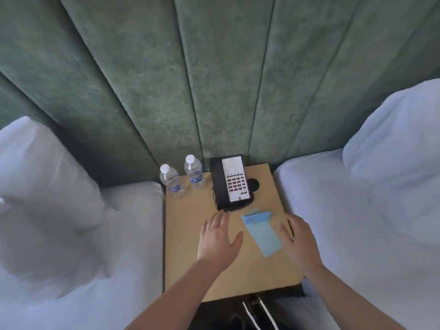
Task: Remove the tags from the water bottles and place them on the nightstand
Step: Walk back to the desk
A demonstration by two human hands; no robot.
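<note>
Head view: two bottles (182, 177) upright at 11 o'clock on nightstand (190, 236), necks bare. Blue tags (261, 232) lie flat at centre, below phone (230, 181). Left hand (217, 239) and right hand (298, 241) flat, fingers spread, empty, flanking tags. Task looks essentially done.

We see a light brown nightstand (190, 270), blue paper tags (260, 231), a black phone (229, 182) with a white face, clear water bottles (194, 172) with white caps and blue labels, a green striped headboard (214, 79), and white pillows (42, 167).
</note>
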